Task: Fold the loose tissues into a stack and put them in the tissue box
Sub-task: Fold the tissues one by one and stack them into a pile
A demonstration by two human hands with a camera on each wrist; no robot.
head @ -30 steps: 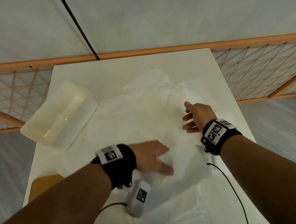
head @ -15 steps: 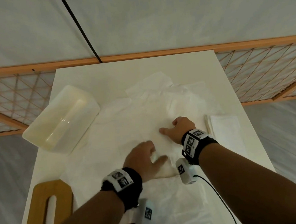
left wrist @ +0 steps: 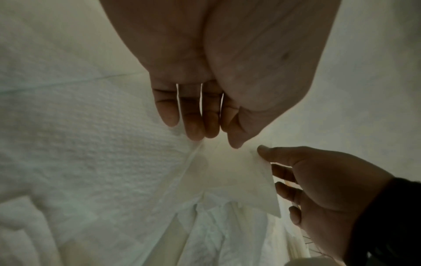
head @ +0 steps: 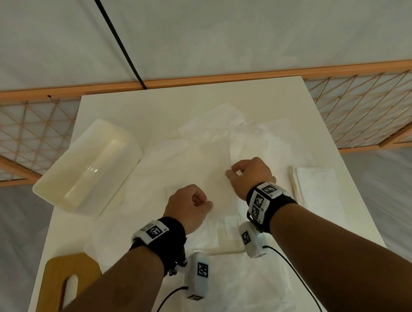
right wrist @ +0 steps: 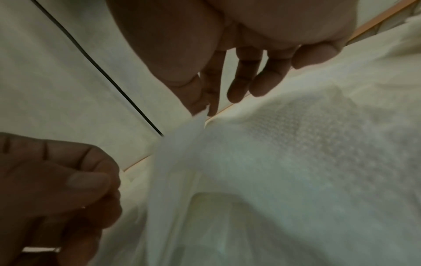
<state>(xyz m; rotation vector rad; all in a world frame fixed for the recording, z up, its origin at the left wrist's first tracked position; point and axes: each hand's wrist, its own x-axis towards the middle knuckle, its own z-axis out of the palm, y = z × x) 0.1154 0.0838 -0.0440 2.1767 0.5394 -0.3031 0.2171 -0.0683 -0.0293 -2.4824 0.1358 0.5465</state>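
Done: one folded stack (head: 314, 185) lies at the worktop's (head: 169, 101) right edge.
Left: loose tissues (head: 200, 161) sprawl mid-worktop; tissue box (head: 85, 167), far left, looks empty.
Left hand (head: 188, 206): fingers curled, pinching a tissue edge.
Right hand (head: 248, 174): thumb and forefinger pinch the same sheet (left wrist: 239, 180).
Progress: early, I'd judge; most folding and all boxing remain.

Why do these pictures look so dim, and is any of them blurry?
Head view: dim, even light, white tissues barely distinct from the table, edges bowed. Left wrist view: palm shadowed. Right wrist view: softest, the tissue edge smeared.
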